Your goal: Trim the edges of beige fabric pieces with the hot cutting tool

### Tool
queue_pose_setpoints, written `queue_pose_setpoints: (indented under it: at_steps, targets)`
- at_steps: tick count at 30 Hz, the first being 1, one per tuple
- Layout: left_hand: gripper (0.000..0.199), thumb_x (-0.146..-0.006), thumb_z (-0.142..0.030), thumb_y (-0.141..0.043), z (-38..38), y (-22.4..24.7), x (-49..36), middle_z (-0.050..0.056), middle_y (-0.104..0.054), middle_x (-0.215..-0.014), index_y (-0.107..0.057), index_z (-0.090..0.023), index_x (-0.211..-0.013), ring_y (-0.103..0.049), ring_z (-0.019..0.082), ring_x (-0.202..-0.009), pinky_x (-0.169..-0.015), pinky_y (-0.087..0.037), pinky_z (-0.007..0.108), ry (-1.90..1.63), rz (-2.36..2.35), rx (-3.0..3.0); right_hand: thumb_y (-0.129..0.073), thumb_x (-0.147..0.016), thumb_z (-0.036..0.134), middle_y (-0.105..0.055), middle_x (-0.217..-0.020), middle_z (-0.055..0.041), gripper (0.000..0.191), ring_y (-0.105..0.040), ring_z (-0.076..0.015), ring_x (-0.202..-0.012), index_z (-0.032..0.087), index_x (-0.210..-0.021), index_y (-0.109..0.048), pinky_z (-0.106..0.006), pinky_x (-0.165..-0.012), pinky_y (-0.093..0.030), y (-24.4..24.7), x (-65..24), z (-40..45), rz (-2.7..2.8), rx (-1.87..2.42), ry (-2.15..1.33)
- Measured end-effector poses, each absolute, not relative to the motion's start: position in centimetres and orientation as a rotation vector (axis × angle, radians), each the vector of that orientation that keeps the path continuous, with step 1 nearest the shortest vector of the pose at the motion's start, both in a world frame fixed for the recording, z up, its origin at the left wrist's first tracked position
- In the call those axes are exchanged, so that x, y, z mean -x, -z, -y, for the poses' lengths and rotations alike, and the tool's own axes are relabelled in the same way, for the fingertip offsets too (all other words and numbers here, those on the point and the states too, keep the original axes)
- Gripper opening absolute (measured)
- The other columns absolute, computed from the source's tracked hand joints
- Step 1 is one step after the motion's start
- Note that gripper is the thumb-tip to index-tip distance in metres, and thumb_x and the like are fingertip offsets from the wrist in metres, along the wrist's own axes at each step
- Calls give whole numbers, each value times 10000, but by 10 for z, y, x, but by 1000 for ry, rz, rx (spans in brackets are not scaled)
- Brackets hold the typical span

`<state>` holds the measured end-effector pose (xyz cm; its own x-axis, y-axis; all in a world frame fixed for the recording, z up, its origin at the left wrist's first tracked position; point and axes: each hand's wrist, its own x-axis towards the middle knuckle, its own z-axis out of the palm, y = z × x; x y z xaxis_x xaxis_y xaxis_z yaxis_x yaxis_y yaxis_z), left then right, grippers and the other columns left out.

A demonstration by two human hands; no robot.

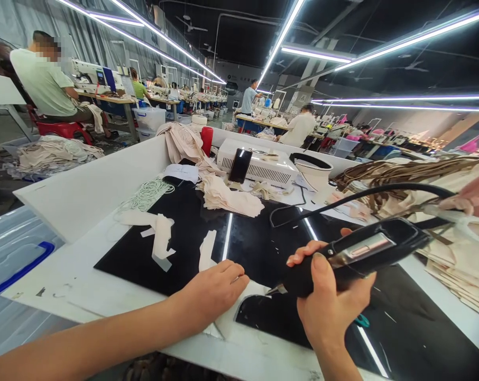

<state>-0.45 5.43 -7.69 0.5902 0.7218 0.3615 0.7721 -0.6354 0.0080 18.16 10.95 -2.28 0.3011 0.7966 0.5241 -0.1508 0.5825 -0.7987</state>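
My right hand [329, 296] is wrapped around a black corded cutting tool [366, 254] with a silver plate on its side. Its pointed metal tip meets the edge of a white fabric piece [253, 291] on the black glossy board [271, 254]. My left hand [218, 291] lies curled over that fabric with its fingers together, pressing it down; the fingertips are partly hidden. Beyond my left hand, a narrow white fabric strip [208, 250] and further offcuts [160, 238] rest on the board.
A stack of cream fabric pieces [231, 198], a phone [240, 165] and a white vented machine [259, 161] stand at the back. Green cord [148, 193] lies left. Another person's hand [473, 196] reaches in at right above fabric stacks [461, 264]. The tool's cable [382, 189] arches across.
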Motion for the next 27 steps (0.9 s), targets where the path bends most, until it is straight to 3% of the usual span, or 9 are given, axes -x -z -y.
queue_pose_setpoints:
  at_steps: [19,23,25,27]
  targets:
    - [292,-934,74,-545,-49,65,9,53,-663,-1138,-594,-160,-1102,-647,200,-1077,-877,-546,287,367,1449,2876,-850,-839,284,-695,-824,54,589,-653,-120,-641,293,-1361,-577,-283,-625,-580,24,-179,-83,1032,744,-659]
    - [219,-935,38,-593,-47,63,4,24,-652,-1049,-594,-162,-1024,-647,190,-956,-751,-530,285,194,1477,2826,-849,-838,285,-700,-853,50,578,-658,-119,-644,280,-1345,-571,-280,-618,-576,24,-178,-80,1029,746,-669]
    - [142,-979,-26,-602,-46,63,-1,14,-637,-978,-590,-167,-993,-635,186,-881,-691,-511,296,149,1462,2764,-846,-839,281,-699,-861,49,584,-660,-121,-649,274,-1349,-560,-282,-617,-573,23,-178,-79,1035,740,-674]
    - [55,-1033,-200,-642,-43,66,-6,15,-626,-938,-594,-174,-1033,-627,195,-846,-669,-506,311,158,1422,2699,-842,-842,277,-699,-857,51,592,-657,-121,-644,266,-1356,-549,-290,-621,-571,23,-178,-77,1042,743,-681]
